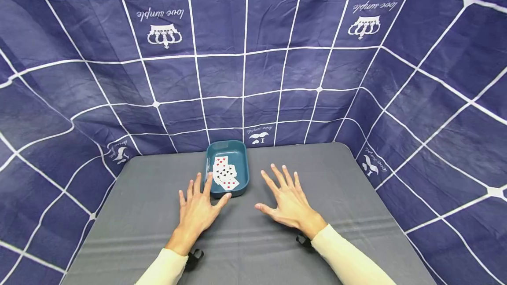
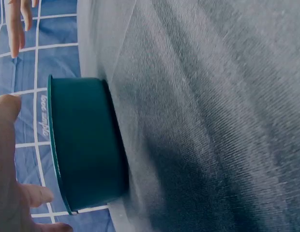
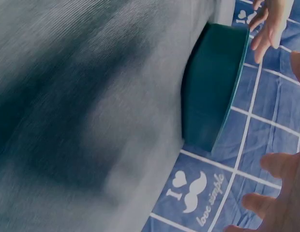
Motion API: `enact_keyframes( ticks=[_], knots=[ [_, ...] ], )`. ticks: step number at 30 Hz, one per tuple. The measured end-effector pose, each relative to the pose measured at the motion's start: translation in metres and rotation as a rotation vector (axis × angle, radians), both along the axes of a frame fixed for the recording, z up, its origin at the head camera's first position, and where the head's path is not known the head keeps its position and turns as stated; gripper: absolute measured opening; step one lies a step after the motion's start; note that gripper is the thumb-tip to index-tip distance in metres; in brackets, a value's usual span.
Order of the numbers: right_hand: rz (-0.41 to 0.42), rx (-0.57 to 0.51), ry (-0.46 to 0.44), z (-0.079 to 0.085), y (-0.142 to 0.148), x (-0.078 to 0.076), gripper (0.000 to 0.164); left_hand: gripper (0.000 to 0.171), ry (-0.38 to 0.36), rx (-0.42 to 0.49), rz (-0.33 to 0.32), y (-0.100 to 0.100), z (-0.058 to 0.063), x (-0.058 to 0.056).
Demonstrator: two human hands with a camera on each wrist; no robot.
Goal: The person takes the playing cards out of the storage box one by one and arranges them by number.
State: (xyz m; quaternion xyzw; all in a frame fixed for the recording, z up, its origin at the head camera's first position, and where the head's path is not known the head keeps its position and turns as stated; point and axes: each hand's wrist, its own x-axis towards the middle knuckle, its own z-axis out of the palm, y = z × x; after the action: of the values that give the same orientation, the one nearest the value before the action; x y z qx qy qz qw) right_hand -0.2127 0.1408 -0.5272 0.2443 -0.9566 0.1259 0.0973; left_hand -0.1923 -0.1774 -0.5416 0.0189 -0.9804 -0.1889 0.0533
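Note:
A teal rectangular tray (image 1: pixel 244 170) with raised walls stands toward the back of the table. Several playing cards (image 1: pixel 225 173) lie face up and overlapping inside it, showing hearts, spades and diamonds. My left hand (image 1: pixel 197 211) is spread above the table at the tray's near left corner, its fingers straight and holding nothing. My right hand (image 1: pixel 288 201) hovers to the right of the tray, fingers spread, also holding nothing. In the left wrist view the tray's outer side (image 2: pixel 84 145) shows beyond the fingers; the cards are hidden there.
A grey cloth (image 1: pixel 158 188) with slight creases covers the table. Blue fabric with white grid lines (image 1: pixel 222 74) hangs behind and on both sides. Black straps (image 1: pixel 194 257) are on both wrists.

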Motion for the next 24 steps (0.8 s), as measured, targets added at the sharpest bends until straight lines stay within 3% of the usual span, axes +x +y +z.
enact_keyframes(
  ticks=[8,24],
  knots=[
    [0.043,0.009,-0.048,-0.002,-0.016,-0.004,0.099,0.092,-0.031,0.092,0.018,-0.001,0.0,-0.009],
    [0.119,0.03,-0.088,-0.012,-0.049,-0.019,0.081,0.051,0.104,0.215,0.011,-0.006,-0.008,-0.008]
  ],
)
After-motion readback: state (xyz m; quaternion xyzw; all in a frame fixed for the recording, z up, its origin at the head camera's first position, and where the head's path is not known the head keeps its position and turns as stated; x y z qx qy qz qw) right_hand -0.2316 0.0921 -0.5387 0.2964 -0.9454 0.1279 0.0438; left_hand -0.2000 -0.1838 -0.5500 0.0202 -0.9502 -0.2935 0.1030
